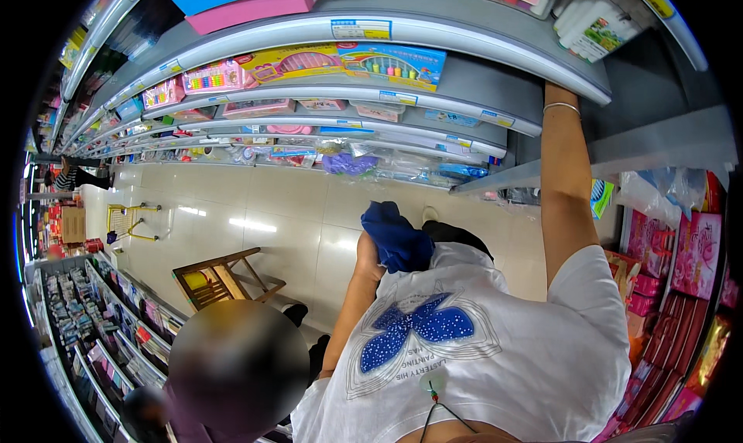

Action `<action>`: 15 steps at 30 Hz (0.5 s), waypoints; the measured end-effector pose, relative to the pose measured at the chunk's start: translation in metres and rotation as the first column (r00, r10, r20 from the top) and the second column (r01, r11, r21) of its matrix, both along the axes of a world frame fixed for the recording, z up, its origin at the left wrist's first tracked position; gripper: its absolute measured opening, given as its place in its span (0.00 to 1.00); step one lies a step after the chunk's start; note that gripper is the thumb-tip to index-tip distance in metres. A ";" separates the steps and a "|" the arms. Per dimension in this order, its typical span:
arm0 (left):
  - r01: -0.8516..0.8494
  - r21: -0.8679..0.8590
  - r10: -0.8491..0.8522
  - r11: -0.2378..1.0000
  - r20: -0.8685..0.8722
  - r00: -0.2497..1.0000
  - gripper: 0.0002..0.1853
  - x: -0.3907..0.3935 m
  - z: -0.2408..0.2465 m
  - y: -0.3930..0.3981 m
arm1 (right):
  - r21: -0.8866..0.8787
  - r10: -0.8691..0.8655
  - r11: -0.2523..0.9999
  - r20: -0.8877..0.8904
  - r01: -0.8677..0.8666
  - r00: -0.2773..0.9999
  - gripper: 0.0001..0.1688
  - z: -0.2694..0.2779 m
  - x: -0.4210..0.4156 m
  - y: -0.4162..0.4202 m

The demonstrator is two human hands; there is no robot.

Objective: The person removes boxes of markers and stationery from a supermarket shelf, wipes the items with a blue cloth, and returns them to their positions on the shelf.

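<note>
My left hand (368,256) is closed around a bunched dark blue cloth (400,237), held in front of my white shirt. My right arm reaches forward at the right, with a thin bangle (561,107) at the wrist. That hand is hidden beneath the upper metal shelf (487,43), so what it touches does not show. Left of the arm, one tier down, a blue boxed toy set (392,65) stands beside a yellow box (293,61). White bottle-like items in clear wrap (598,30) lie on the upper shelf above the wrist.
A person with a blurred head (238,367) is close at my lower left. Near them stands a wooden folding chair or stool (229,277). Farther left are a yellow cart (132,221) and another person (69,179). Pink boxes (696,254) fill a display at my right.
</note>
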State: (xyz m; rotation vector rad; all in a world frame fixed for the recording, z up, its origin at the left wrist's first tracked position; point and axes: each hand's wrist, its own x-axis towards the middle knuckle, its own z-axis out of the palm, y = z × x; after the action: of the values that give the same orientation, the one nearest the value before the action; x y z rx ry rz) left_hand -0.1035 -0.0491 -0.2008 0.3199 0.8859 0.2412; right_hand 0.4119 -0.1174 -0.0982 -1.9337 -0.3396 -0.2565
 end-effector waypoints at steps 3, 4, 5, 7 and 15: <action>-0.045 -0.065 0.048 0.997 0.044 0.998 0.18 -0.005 -0.013 -0.001 | -0.493 0.145 0.867 0.382 0.069 0.913 0.24 -0.027 -0.008 0.011; -0.066 -0.066 0.068 0.996 0.019 0.998 0.18 -0.008 -0.014 -0.001 | -0.542 0.236 0.838 0.460 0.060 0.856 0.24 -0.033 -0.015 0.020; -0.091 -0.066 0.090 0.994 -0.006 0.996 0.18 -0.011 -0.016 -0.002 | -0.559 0.315 0.828 0.515 0.034 0.797 0.24 -0.036 -0.021 0.021; -0.097 -0.082 0.094 0.992 -0.037 0.995 0.19 -0.016 -0.028 0.000 | -0.567 0.421 0.824 0.588 -0.019 0.691 0.24 -0.046 -0.024 0.009; 0.012 0.051 -0.006 0.999 -0.108 0.994 0.22 -0.009 -0.018 0.025 | -0.627 0.396 0.778 0.443 -0.037 0.804 0.21 -0.072 0.029 0.011</action>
State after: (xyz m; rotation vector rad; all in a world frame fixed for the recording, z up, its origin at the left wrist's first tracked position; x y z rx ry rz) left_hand -0.1123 -0.0244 -0.2184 0.3874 0.9858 0.2401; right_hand 0.4410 -0.1059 -0.1703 -2.3756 -1.1648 -0.6173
